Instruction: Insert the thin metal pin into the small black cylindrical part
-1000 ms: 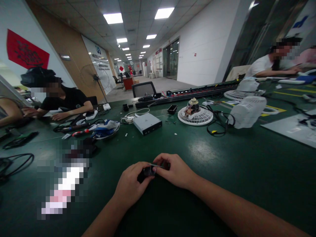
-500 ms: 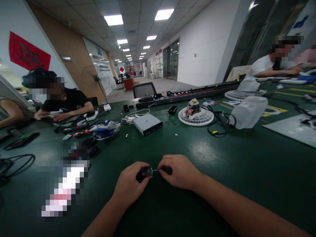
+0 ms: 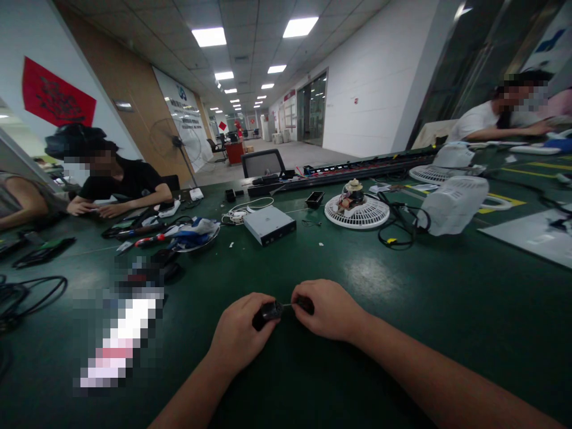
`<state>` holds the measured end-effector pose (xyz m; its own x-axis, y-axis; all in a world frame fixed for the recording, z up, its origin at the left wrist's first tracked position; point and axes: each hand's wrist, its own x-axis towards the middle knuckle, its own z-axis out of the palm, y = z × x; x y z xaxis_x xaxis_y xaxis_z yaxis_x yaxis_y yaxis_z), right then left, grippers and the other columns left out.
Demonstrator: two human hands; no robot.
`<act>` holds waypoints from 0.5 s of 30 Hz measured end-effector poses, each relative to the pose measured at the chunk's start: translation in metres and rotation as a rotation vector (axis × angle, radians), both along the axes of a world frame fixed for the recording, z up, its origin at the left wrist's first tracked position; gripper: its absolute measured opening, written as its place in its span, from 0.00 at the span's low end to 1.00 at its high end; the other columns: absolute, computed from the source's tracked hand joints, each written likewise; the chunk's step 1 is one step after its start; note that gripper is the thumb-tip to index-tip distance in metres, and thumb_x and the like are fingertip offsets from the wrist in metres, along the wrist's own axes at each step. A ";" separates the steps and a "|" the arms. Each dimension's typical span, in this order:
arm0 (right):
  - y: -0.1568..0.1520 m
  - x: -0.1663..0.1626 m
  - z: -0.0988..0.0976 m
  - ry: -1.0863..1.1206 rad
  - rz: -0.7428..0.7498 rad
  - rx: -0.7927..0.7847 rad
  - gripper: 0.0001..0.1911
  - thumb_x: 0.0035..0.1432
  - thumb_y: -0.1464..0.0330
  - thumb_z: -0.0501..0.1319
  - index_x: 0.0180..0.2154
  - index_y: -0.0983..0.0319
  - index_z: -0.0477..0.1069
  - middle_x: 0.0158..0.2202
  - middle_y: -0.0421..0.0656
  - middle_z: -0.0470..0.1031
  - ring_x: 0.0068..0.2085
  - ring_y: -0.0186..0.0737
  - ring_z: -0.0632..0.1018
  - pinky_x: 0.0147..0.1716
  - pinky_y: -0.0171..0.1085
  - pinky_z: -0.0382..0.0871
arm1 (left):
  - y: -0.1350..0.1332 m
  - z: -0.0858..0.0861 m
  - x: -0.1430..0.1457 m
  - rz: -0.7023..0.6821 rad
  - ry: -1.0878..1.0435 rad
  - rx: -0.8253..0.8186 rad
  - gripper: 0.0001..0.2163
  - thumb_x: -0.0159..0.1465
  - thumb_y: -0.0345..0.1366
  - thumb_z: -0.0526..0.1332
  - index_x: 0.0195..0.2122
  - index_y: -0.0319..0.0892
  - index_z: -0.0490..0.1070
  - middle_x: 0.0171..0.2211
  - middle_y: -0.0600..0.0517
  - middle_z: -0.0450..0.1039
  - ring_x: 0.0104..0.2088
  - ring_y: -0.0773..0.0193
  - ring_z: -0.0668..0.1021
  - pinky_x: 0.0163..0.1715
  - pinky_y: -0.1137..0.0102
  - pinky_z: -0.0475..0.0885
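Observation:
My left hand (image 3: 239,328) is closed around a short dark cylindrical part (image 3: 268,313), its end turned to the right. My right hand (image 3: 328,311) pinches a slim dark-handled tool (image 3: 305,304), much of it hidden by the fingers. A thin metal shaft (image 3: 287,305) spans the small gap between the hands and meets the end of the cylinder. Whether its tip sits inside or only touches cannot be made out. Both hands are just above the green table (image 3: 286,268).
Beyond my hands lie a silver disc drive (image 3: 269,223), a small black tray (image 3: 314,199) and a white fan grille (image 3: 356,213) with a motor. A white housing (image 3: 456,205) and black cable are at right. Tools and a blue-white bundle (image 3: 194,233) lie left. People sit at both sides.
The cylinder in my left hand has tilted or turned, so its end shows differently. Both hands keep their grip; the whole view has shifted slightly to the right.

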<state>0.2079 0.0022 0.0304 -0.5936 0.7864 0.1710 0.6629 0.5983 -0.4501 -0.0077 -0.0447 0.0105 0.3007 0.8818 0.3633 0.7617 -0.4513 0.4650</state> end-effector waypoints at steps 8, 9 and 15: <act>0.000 -0.004 -0.001 0.171 -0.158 -0.029 0.11 0.59 0.63 0.59 0.42 0.59 0.73 0.31 0.41 0.74 0.31 0.36 0.73 0.29 0.35 0.60 | 0.000 0.001 -0.001 0.018 0.001 -0.016 0.12 0.58 0.31 0.63 0.44 0.46 0.71 0.40 0.51 0.76 0.39 0.59 0.79 0.39 0.64 0.75; -0.001 -0.006 -0.003 0.178 -0.129 -0.045 0.12 0.58 0.64 0.60 0.44 0.58 0.73 0.34 0.41 0.74 0.33 0.37 0.74 0.31 0.35 0.62 | 0.000 0.000 -0.001 0.019 0.001 -0.018 0.12 0.58 0.31 0.63 0.44 0.46 0.71 0.40 0.51 0.76 0.39 0.59 0.79 0.39 0.64 0.75; -0.003 -0.014 -0.011 0.071 -0.059 -0.098 0.17 0.57 0.62 0.62 0.49 0.52 0.74 0.45 0.41 0.74 0.40 0.40 0.76 0.39 0.37 0.66 | 0.002 -0.002 -0.002 0.044 0.017 -0.019 0.13 0.59 0.32 0.64 0.45 0.46 0.72 0.41 0.51 0.77 0.41 0.58 0.78 0.43 0.62 0.75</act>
<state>0.1940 -0.0009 0.0191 -0.5346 0.8348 0.1314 0.6600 0.5096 -0.5521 -0.0095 -0.0425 0.0084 0.2673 0.9009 0.3418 0.7883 -0.4085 0.4602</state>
